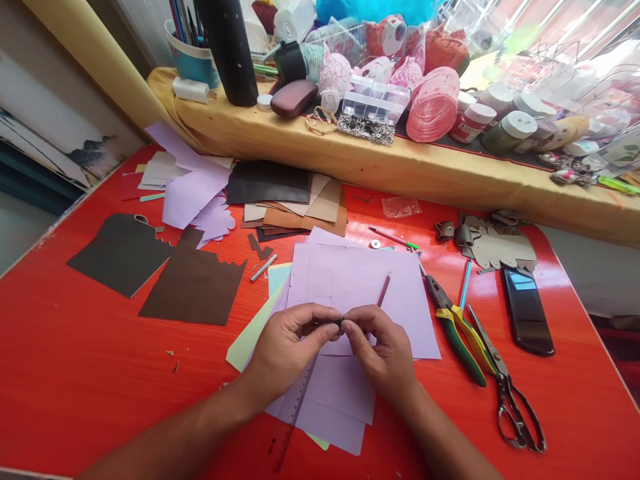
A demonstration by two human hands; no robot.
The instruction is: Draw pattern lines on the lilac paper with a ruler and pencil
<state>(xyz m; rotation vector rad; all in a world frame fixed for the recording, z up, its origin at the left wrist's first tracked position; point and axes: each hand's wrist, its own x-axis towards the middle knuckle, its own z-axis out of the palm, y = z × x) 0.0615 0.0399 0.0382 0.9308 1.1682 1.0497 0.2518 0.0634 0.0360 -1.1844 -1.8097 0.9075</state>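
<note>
Both my hands meet over a stack of lilac paper sheets [360, 280] on the red table [75, 347]. My left hand [287, 343] and my right hand [383, 350] pinch together a small dark piece [338, 324] between their fingertips. A thin pink pencil [384, 291] pokes up from under my right hand, lying on the paper. A clear ruler [300, 400] lies under the sheets below my left wrist.
Dark brown leather pieces [193, 287] lie to the left, more leather and card [295, 200] behind. Pliers [457, 330], scissors [510, 393], a blue pen [465, 283] and a black phone [527, 310] lie to the right. A cluttered shelf [400, 167] with jars and a bead box [375, 110] runs along the back.
</note>
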